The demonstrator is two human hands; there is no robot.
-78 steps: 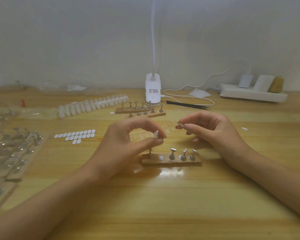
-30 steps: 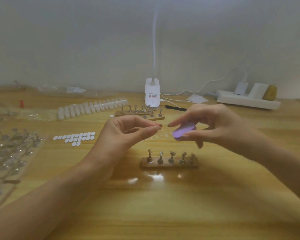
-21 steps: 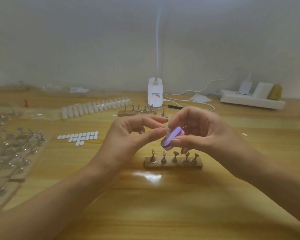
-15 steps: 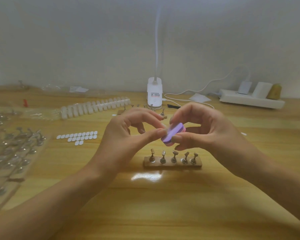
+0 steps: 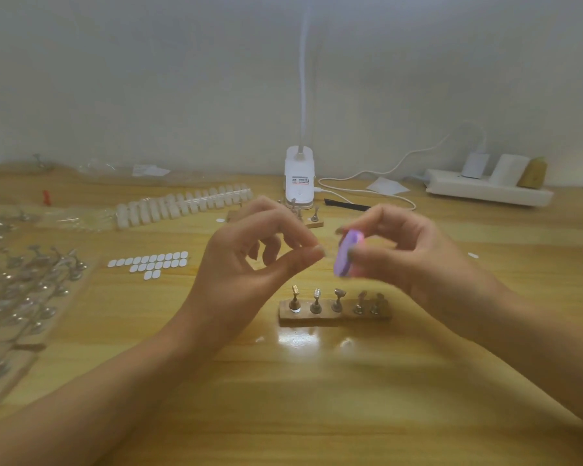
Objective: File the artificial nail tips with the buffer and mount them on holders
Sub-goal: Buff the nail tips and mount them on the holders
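A wooden block of five metal holders [image 5: 335,311] stands nearest on the worktop [image 5: 317,381]. Above it the left hand [image 5: 246,267] has its grip closed, thumb and forefinger pinching a barely visible nail tip [image 5: 318,249]. Just beside it, the right hand [image 5: 414,264] grips the purple buffer [image 5: 345,253] on edge. Farther back lie a strip of nail tips [image 5: 182,205] and a lamp base [image 5: 299,178].

Wooden table [image 5: 317,398]: holder block [image 5: 334,316], nail-tip strip [image 5: 182,205], power strip [image 5: 488,191].

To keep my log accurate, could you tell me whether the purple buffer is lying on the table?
No, the right hand holds the purple buffer above the table.
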